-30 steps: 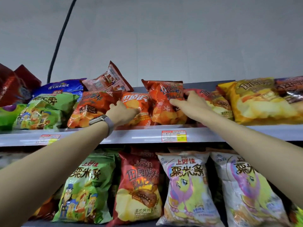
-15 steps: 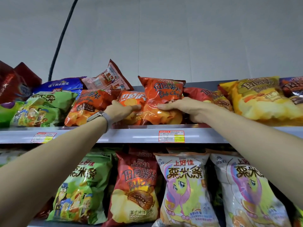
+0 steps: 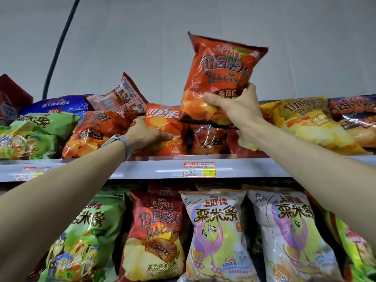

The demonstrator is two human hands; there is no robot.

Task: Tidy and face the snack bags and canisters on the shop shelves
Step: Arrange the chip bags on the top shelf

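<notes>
The right grip [image 3: 234, 110] pinched the red crisp bag [image 3: 221, 74] by its lower edge, upright above the top shelf [image 3: 142, 169], seemingly for refacing, while the left grip [image 3: 146, 135], fingers flat, steadied an orange bag [image 3: 165, 121].

orange-red chip bag [image 3: 220, 78] upright, front-facing, above the top-shelf bags [image 3: 166, 129]

Bright, even light; shadow fills the gap under the shelf [image 3: 254, 169]. Glare streaks its front and speckles the bags [image 3: 156, 231] below. The held bag [image 3: 219, 78] above the shelf is motion-blurred; detail softens toward its left end.
</notes>
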